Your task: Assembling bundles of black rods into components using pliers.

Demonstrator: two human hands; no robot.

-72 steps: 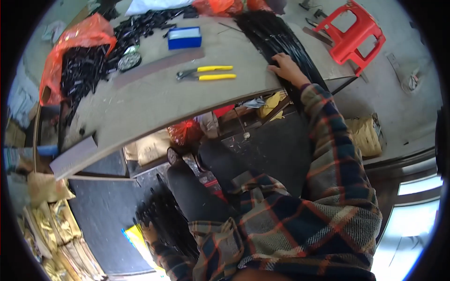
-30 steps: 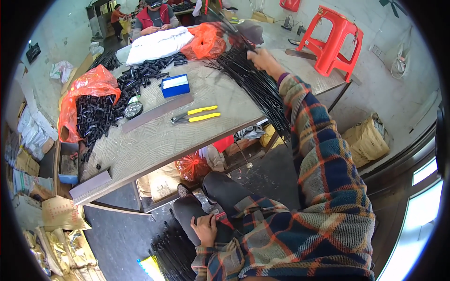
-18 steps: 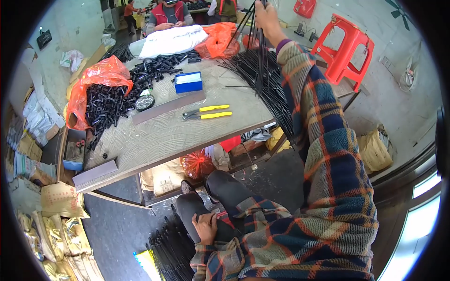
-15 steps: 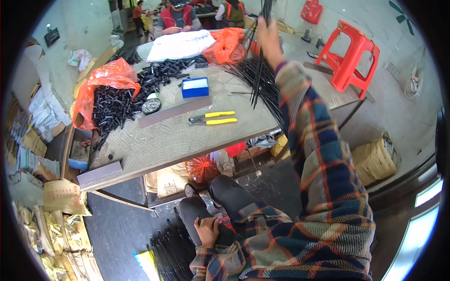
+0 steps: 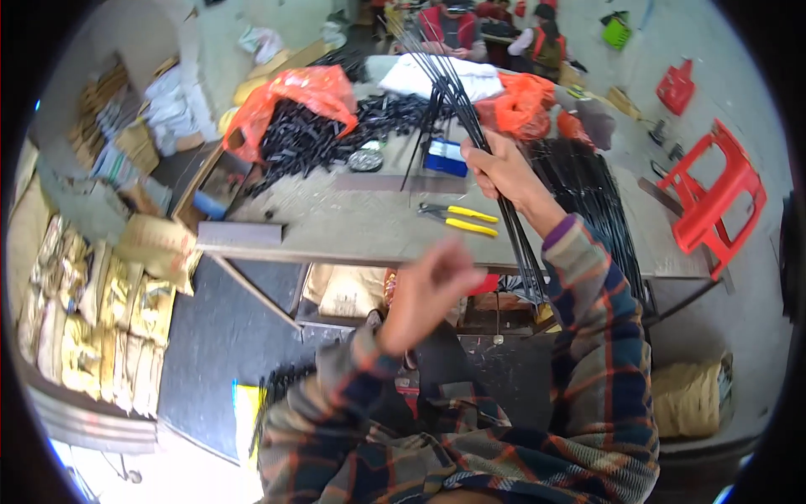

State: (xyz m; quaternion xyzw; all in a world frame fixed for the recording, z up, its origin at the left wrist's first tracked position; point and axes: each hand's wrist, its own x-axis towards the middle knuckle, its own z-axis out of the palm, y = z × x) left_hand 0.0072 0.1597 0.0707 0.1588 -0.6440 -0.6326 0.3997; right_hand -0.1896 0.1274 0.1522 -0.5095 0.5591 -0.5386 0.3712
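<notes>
My right hand [image 5: 505, 172] is closed round a bundle of long, thin black rods [image 5: 457, 97], held slanting above the table. The upper ends fan out toward the far side, and the lower ends pass below my fist near the table's front edge. My left hand [image 5: 435, 290] is raised in front of that edge, apart from the rods; motion blurs its fingers. More black rods [image 5: 583, 189] lie on the table to the right of my right hand. Yellow-handled pliers [image 5: 462, 218] rest on the tabletop between my hands and a blue box [image 5: 445, 157] with something pale in it.
Short black tubular parts [image 5: 302, 139] spill from an orange bag [image 5: 315, 84] at the table's left. A round tin [image 5: 365, 160] sits beside them. A red plastic stool [image 5: 714, 197] is at the right end. Other people work at the back; stacked packages [image 5: 92, 311] stand at left.
My right hand has come back nearer with the rods, lifted off the pile. My left hand has risen from my lap toward the table's edge. The view has turned.
</notes>
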